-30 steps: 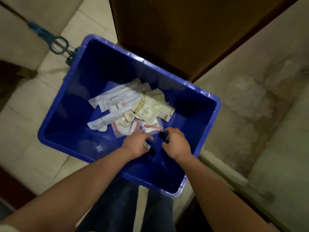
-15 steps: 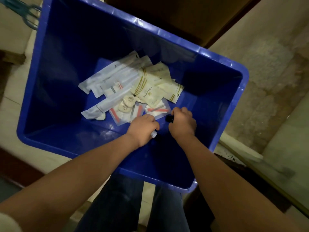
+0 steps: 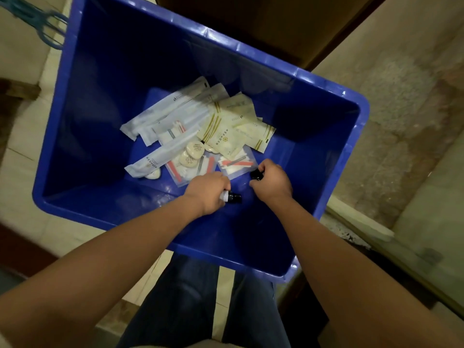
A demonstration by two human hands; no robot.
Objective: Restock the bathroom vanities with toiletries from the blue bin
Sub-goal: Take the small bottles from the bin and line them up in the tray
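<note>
Floor: pale matte tiles are seen around the bin, with a brown wooden panel beyond its far rim.
Bin: the blue bin is seen from above, a deep rectangular tub of smooth, glossy plastic with rounded corners.
Contents: the toiletries are heaped on the bin floor. Long white sachets are fanned out at the left and flat cream packets with gold stripes at the right. Small oval soaps and clear pouches with red-and-white contents are laid nearer the hands.
Left hand: the left hand is reached down into the bin, knuckles up. Its fingers are curled round a small bottle with a white body and a black cap.
Right hand: the right hand is lowered just beside it, fingers curled round a black-capped item, most of which is hidden.
Legs: blue denim trousers are glimpsed below the near rim.
</note>
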